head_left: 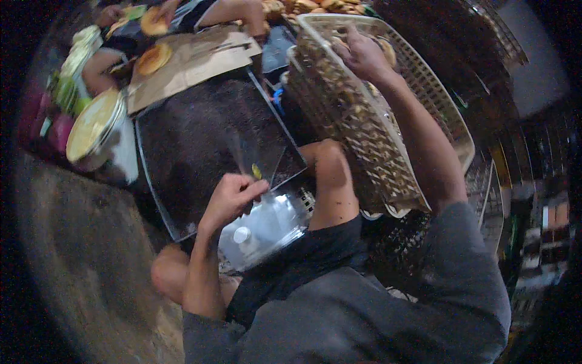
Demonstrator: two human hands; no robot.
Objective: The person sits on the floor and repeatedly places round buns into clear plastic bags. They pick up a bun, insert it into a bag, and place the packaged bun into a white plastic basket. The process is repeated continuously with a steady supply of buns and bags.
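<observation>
My left hand (233,197) is closed around a slim tool with a yellow-green end (257,171). A blurred pale streak rises from it, so its kind cannot be made out. Below that hand, a clear plastic sheet or bag (267,227) with a round white piece (242,235) lies across my lap. My right arm stretches far forward over a cream woven-pattern plastic basket (451,130). Inside its far end, my right hand (367,57) is beside bread rolls (386,53), fingers apart and slightly blurred. No roll shows clearly in its grasp.
A dark, metal-edged tray (206,139) stands before my knees. A bucket of pale yellow spread (94,127) is at its left. Cardboard (188,70) beyond carries a round bread (154,59). Another person's hands (167,12) handle bread at the far left. More rolls (315,6) lie at the back.
</observation>
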